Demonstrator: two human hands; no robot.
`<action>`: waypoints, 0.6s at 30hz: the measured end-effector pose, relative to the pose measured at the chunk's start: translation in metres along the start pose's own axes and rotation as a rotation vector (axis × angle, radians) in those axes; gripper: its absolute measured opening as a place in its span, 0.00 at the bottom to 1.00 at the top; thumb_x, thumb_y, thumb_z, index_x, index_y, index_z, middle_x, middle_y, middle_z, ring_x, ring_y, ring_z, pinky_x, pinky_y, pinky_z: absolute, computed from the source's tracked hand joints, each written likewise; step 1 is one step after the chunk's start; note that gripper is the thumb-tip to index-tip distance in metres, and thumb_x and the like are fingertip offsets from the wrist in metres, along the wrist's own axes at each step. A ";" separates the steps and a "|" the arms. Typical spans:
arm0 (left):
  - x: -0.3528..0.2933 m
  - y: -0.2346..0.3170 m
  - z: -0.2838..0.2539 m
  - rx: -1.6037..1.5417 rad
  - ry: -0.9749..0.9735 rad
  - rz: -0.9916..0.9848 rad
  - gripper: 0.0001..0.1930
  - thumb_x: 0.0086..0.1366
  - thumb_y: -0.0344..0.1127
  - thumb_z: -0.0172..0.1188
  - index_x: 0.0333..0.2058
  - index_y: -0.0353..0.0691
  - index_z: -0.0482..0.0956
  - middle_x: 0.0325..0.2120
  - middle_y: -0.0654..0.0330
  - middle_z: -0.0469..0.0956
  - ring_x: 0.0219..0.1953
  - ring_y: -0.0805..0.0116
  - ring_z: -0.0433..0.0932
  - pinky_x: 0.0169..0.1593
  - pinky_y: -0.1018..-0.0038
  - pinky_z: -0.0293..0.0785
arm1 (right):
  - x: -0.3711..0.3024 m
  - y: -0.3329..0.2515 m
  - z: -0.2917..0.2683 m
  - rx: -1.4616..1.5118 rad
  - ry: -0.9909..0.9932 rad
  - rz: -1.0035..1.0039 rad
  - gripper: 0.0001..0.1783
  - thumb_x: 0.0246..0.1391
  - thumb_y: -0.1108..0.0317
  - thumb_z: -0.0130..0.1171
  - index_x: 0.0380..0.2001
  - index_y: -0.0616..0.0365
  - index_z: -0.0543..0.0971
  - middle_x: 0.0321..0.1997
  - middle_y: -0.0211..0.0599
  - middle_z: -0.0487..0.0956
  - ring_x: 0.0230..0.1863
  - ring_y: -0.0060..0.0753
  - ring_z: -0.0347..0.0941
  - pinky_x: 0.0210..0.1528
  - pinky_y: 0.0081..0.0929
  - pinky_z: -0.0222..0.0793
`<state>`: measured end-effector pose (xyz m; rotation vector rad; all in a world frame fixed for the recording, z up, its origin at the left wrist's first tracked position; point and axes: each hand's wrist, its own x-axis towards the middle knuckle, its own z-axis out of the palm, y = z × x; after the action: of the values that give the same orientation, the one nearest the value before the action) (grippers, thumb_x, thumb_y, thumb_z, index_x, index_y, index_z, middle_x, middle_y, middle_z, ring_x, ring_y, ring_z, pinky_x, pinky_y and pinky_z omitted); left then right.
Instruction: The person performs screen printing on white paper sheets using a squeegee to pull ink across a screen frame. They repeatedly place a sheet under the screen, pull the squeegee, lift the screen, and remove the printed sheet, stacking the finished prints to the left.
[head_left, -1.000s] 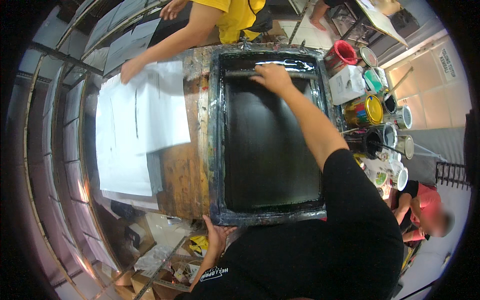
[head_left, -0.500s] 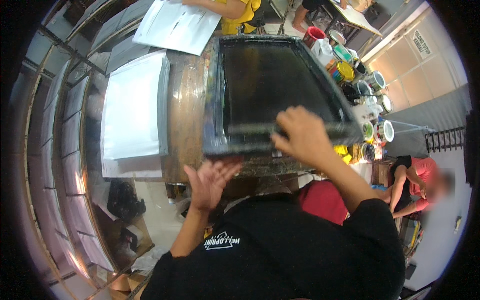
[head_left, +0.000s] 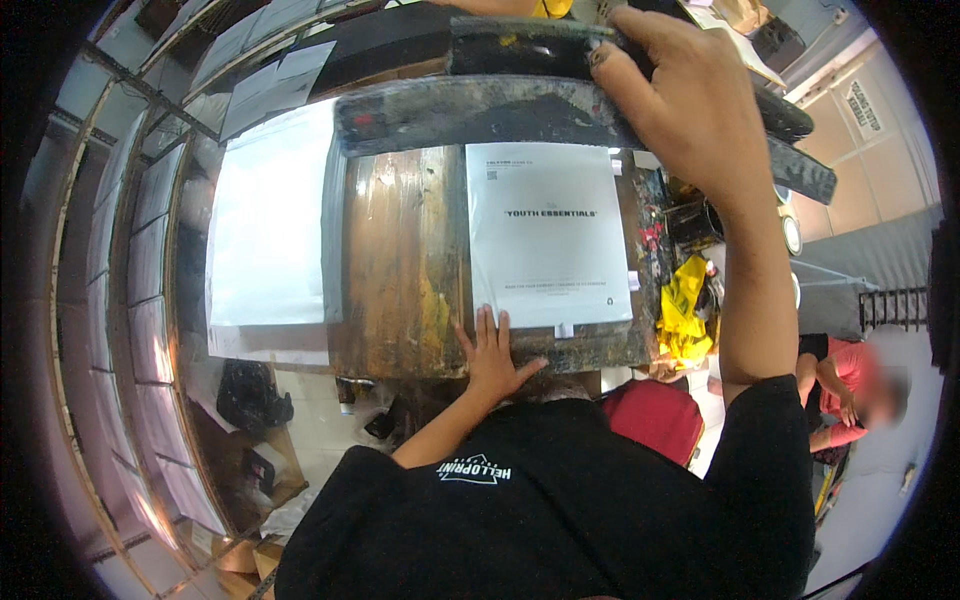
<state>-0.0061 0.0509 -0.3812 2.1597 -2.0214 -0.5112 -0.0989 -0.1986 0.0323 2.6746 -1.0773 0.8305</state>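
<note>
Right grip [head_left: 690, 105] pinches the squeegee [head_left: 530, 45] at 1 o'clock, beside the raised screen frame [head_left: 430, 112]. Left hand [head_left: 492, 368], fingers spread, touches the printed sheet [head_left: 548, 245] at 7 o'clock on the surface [head_left: 390, 260]. A slipping frame could smear it.

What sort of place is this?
Probably a screen-printing workshop: a dark, stained frame is raised above a smeared wooden table with a printed white sheet on it.

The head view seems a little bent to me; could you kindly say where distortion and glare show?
Head view: the rack at left bows with the fisheye curve; pale glare streaks the wooden table; the white paper stack looks nearly washed out; the printed sheet by the left hand is fairly crisp.
</note>
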 end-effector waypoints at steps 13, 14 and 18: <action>0.052 -0.022 -0.171 -0.537 0.605 -0.019 0.25 0.56 0.23 0.65 0.55 0.37 0.79 0.41 0.50 0.85 0.33 0.65 0.85 0.36 0.71 0.80 | 0.093 0.041 0.024 0.060 0.579 -0.298 0.22 0.54 0.57 0.49 0.18 0.65 0.75 0.27 0.51 0.80 0.31 0.58 0.78 0.45 0.49 0.69; 0.049 -0.045 -0.180 -0.745 0.576 -0.181 0.28 0.56 0.21 0.63 0.59 0.37 0.75 0.38 0.52 0.85 0.32 0.68 0.84 0.35 0.73 0.79 | 0.093 0.040 0.023 0.089 0.539 -0.272 0.22 0.54 0.56 0.48 0.18 0.65 0.75 0.24 0.51 0.79 0.30 0.58 0.78 0.46 0.49 0.69; 0.021 -0.195 -0.241 -0.641 0.450 -0.385 0.39 0.51 0.18 0.58 0.65 0.36 0.66 0.51 0.49 0.77 0.38 0.68 0.82 0.38 0.74 0.80 | 0.080 0.046 -0.004 -0.276 0.143 -0.286 0.20 0.58 0.54 0.53 0.35 0.64 0.79 0.35 0.53 0.79 0.41 0.54 0.77 0.49 0.44 0.68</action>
<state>0.2593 0.0162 -0.2242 2.0004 -1.0296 -0.5543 -0.0844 -0.2787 0.0760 2.4190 -0.6968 0.7445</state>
